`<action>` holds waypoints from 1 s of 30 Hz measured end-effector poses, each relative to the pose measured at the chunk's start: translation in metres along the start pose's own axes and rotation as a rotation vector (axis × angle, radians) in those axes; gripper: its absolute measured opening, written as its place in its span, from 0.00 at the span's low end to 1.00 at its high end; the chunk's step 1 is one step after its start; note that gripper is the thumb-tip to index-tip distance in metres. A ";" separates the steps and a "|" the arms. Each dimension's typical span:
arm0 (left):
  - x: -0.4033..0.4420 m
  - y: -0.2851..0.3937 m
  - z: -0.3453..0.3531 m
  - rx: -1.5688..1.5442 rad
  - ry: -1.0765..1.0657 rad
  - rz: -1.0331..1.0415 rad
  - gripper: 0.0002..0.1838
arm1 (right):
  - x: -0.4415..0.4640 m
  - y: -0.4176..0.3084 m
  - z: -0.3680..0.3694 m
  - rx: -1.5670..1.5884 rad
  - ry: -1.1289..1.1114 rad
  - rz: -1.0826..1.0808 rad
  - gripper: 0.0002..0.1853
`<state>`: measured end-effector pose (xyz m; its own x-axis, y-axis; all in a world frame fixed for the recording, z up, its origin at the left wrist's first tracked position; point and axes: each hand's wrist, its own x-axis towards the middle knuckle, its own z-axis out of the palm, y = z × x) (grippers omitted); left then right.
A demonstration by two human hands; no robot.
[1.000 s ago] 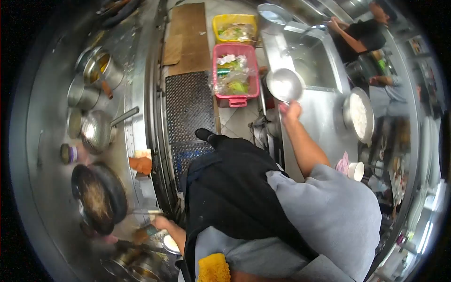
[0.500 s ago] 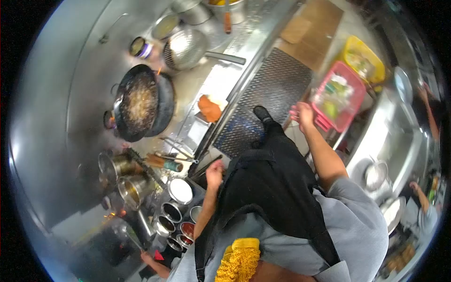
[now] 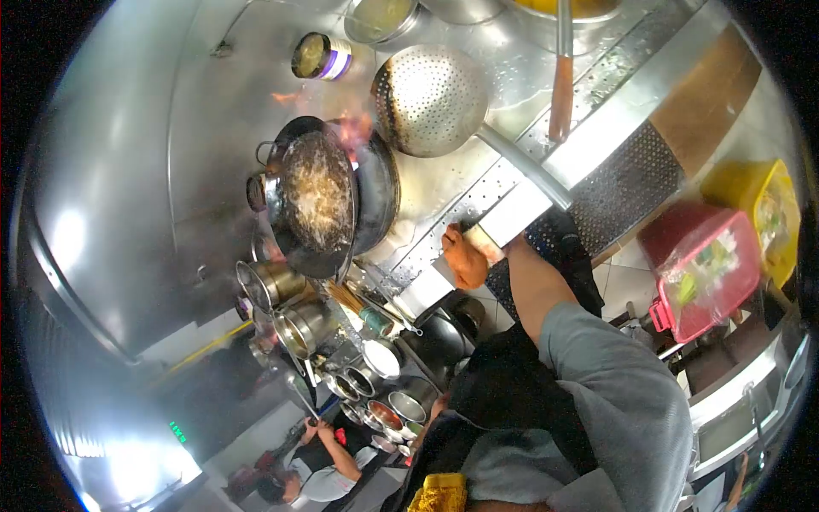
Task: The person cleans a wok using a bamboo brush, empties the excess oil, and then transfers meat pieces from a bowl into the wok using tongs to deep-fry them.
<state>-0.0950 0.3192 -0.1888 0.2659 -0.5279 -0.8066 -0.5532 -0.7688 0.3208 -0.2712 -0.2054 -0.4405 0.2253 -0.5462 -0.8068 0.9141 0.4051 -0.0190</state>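
My right hand (image 3: 491,244) reaches over the front edge of the stove counter, beside a crumpled orange-brown cloth (image 3: 466,263). Glare and the cloth hide its fingers. On my left only a bit of forearm (image 3: 438,410) shows along the black apron; the left hand itself is hidden. Left of the cloth, a dark wok (image 3: 317,192) full of bubbling brown oil sits tilted over the burner, with flames (image 3: 352,135) at its rim. A large perforated strainer (image 3: 433,98) rests beyond it, its handle lying across the counter edge.
A jar (image 3: 322,56) and several metal pots line the back. Closer in stand a green container (image 3: 375,322), a white lid or bowl (image 3: 381,359) and seasoning tins (image 3: 386,416). Pink (image 3: 710,273) and yellow bins are on the right. A co-worker (image 3: 333,465) holds a long-handled tool at lower left.
The view has turned and come closer to the stove. My right hand has left the pink bin's side and reached the counter by the cloth. My left hand has dropped out of sight.
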 end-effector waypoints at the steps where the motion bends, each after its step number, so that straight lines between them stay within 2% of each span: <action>1: 0.000 0.002 0.002 -0.019 -0.003 -0.011 0.18 | -0.003 0.001 -0.001 0.010 0.041 0.028 0.24; 6: 0.001 0.019 0.004 -0.035 -0.017 -0.050 0.19 | -0.025 -0.015 -0.007 0.013 0.279 0.251 0.25; 7: 0.002 0.024 0.003 -0.032 -0.020 -0.050 0.19 | -0.032 -0.017 -0.003 -0.276 0.174 0.181 0.24; 8: 0.003 0.029 0.002 -0.032 -0.020 -0.054 0.19 | -0.017 -0.008 -0.014 -0.274 0.178 0.183 0.24; 10: 0.004 0.036 0.000 -0.022 -0.022 -0.054 0.19 | 0.014 0.012 -0.036 0.040 -0.107 0.171 0.25; 13: 0.006 0.042 0.000 -0.017 -0.022 -0.063 0.19 | 0.016 0.013 -0.037 -0.098 0.094 0.214 0.24; 15: 0.005 0.046 -0.002 -0.013 -0.021 -0.065 0.19 | 0.011 0.010 -0.032 -0.123 0.127 0.233 0.24; 24: 0.008 0.057 -0.003 -0.004 -0.014 -0.053 0.20 | 0.003 0.000 -0.015 -0.188 0.191 0.274 0.24; 30: 0.013 0.060 -0.009 0.030 -0.014 0.026 0.20 | 0.004 -0.001 -0.011 -0.205 0.206 0.286 0.24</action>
<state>-0.1179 0.2632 -0.1756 0.2402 -0.5419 -0.8054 -0.5832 -0.7438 0.3266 -0.2747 -0.1993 -0.4500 0.3694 -0.2404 -0.8976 0.7336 0.6683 0.1229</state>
